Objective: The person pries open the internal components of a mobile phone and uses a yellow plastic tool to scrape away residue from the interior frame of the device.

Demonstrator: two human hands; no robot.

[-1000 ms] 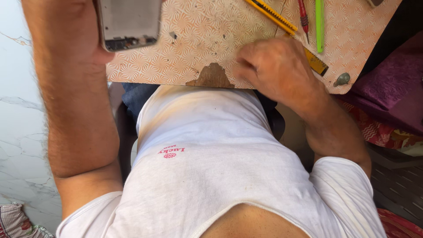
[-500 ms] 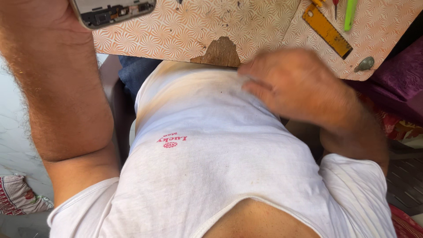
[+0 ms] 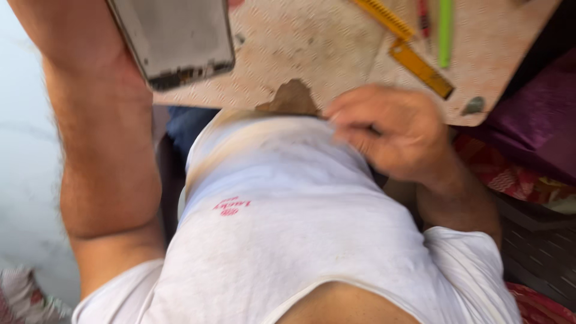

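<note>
Left hand out of frame, forearm beside opened phone point(image 3: 174, 39) at board's point(image 3: 312, 48) near-left corner. Right hand point(image 3: 390, 129) blurred at near edge, fingers curled; grip: cannot tell. Yellow ruler point(image 3: 420, 69) near the right edge.

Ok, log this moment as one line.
left hand out of view, forearm raised by opened phone | right hand at table edge against white shirt | yellow ruler, green pen on table

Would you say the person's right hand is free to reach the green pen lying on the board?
Probably yes. The right hand rests at the board's near edge, apparently empty, and the green pen lies just beyond it. Only the yellow ruler lies between them, flat on the surface.
</note>
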